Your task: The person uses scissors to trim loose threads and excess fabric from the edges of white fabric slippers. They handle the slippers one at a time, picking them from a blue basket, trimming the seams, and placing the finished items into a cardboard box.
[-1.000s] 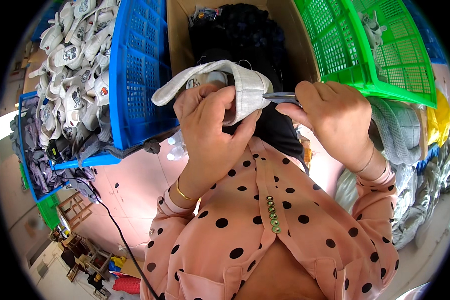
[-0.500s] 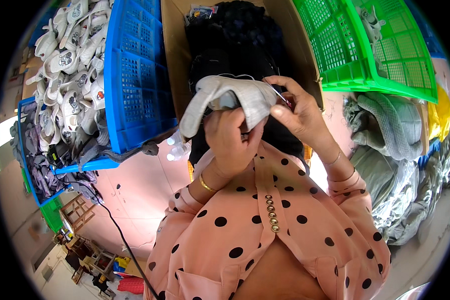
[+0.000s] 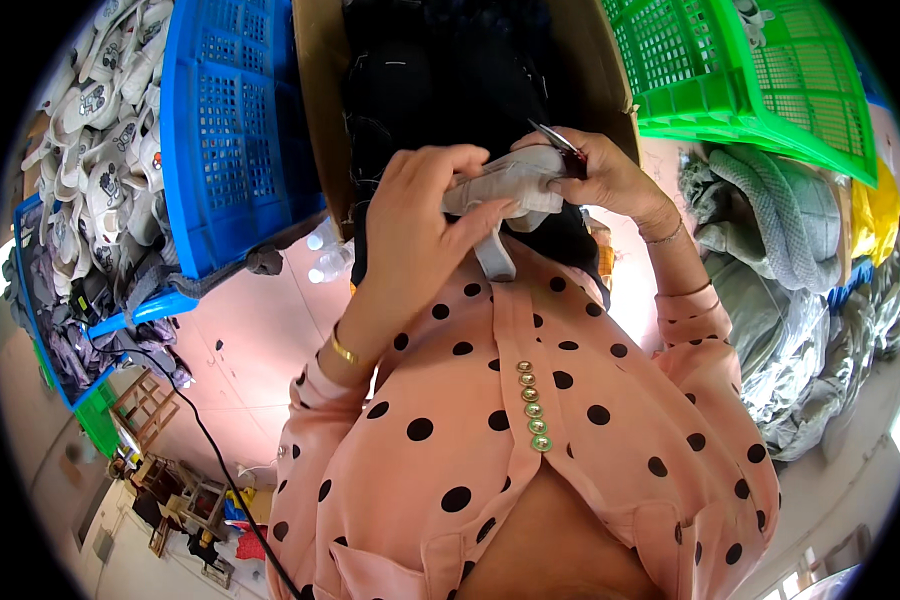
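We've got the cloth piece up between both hands, over the near end of the box, with its strap hanging toward the shirt. Left hand is half open: thumb and index spread apart, the piece's left end between them. Can't tell if it carries any weight. Right hand is closed around the snips, thumb against the piece's right end, so one hand is doing two jobs. Blades point up and left, away from the left hand; can't tell how far apart they stand.

Risks as we see them:
- Blade nick in the cloth — tip sits just beside the piece's upper edge, so a twist of the right wrist could swing it in.
- Dropped piece: left grip looks loose, right thumb is shared with the tool. It'd likely land on the dark cloth in the box or slide down the shirt.
- Finger cut, if the left index reaches across while the snips are turned that way.
- Strap snag: it dangles free and could fold under the piece, into the blade's path.

Blue crate and green crate flank the box — elbow bump possible if we reach wide.
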Available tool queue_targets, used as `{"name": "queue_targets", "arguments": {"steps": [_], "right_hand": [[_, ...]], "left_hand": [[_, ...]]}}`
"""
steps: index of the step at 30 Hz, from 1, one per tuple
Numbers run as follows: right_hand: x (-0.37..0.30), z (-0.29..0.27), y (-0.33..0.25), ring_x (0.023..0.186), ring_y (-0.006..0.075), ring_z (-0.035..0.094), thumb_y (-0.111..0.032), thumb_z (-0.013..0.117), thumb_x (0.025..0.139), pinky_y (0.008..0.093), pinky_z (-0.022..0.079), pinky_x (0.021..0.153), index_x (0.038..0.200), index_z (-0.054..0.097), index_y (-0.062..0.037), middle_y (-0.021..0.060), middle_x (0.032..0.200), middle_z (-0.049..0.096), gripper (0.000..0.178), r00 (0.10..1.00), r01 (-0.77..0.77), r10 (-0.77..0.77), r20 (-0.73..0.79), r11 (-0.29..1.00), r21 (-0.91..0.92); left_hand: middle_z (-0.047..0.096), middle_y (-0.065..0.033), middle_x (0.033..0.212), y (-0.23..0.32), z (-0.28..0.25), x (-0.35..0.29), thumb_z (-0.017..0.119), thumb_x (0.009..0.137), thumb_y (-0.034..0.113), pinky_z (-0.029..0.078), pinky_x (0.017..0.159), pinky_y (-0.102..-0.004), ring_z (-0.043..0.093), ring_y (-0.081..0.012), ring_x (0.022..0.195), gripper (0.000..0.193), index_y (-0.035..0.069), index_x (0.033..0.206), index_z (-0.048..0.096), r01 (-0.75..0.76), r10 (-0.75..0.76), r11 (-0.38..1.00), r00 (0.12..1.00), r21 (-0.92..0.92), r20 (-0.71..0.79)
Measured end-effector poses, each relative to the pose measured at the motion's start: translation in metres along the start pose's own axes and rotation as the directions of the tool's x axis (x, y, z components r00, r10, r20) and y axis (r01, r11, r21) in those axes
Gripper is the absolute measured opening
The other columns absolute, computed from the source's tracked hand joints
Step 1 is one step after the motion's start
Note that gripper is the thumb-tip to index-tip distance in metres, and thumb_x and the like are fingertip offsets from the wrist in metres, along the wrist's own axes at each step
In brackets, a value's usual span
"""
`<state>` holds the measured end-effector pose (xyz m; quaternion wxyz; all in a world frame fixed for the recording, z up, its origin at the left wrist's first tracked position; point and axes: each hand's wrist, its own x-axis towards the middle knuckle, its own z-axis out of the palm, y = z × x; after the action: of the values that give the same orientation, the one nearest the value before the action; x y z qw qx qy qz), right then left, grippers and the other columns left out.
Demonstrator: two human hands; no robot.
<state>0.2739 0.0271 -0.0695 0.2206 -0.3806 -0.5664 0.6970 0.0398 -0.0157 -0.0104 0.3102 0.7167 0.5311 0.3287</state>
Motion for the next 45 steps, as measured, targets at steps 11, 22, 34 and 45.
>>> {"name": "queue_targets", "arguments": {"steps": [11, 22, 34, 45], "right_hand": [[-0.003, 0.030, 0.025, 0.098, 0.0117, 0.057, -0.011, 0.064, 0.083, 0.0264, 0.047, 0.090, 0.121, 0.056, 0.0018, 0.0072, 0.105, 0.063, 0.041, 0.987, -0.058, 0.065, -0.148, 0.997, 0.051], [0.004, 0.040, 0.039, 0.083, 0.0129, 0.061, -0.024, 0.075, 0.084, 0.0266, 0.051, 0.078, 0.110, 0.059, 0.0008, 0.0075, 0.090, 0.066, 0.039, 0.979, 0.005, -0.022, -0.201, 0.997, -0.083], [0.005, 0.035, 0.040, 0.083, 0.0125, 0.061, -0.025, 0.077, 0.083, 0.0264, 0.051, 0.078, 0.111, 0.059, 0.0003, 0.0081, 0.091, 0.066, 0.042, 0.978, 0.007, -0.026, -0.208, 0.996, -0.092], [0.006, 0.033, 0.040, 0.088, 0.0102, 0.056, -0.019, 0.074, 0.085, 0.0244, 0.048, 0.083, 0.115, 0.057, 0.0022, 0.0059, 0.097, 0.062, 0.041, 0.984, -0.055, 0.042, -0.171, 0.996, -0.072]], "left_hand": [[0.064, -0.0014, 0.079, -0.053, 0.045, -0.008, 0.064, 0.092, 0.014, 0.044, 0.057, -0.0214, 0.056, -0.0068, 0.071, 0.010, 0.004, 0.091, 0.066, 0.380, -0.318, 0.803, 0.925, -0.459, 0.210], [0.050, 0.0009, 0.078, -0.064, 0.045, 0.012, 0.052, 0.101, 0.019, 0.041, 0.070, -0.0206, 0.046, -0.0071, 0.074, 0.017, 0.005, 0.092, 0.053, 0.427, -0.157, 0.105, 0.899, -0.898, 0.409], [0.058, -0.0021, 0.081, -0.069, 0.030, 0.017, 0.074, 0.081, 0.012, 0.046, 0.075, -0.0299, 0.052, -0.0175, 0.084, 0.018, 0.008, 0.098, 0.070, 0.088, -0.019, 0.975, 0.950, -0.206, 0.313], [0.062, -0.0035, 0.091, -0.078, 0.031, 0.020, 0.061, 0.095, 0.011, 0.045, 0.070, -0.0223, 0.053, -0.0084, 0.075, 0.011, 0.003, 0.090, 0.055, 0.415, -0.149, 0.747, 0.866, -0.520, 0.478]]}}
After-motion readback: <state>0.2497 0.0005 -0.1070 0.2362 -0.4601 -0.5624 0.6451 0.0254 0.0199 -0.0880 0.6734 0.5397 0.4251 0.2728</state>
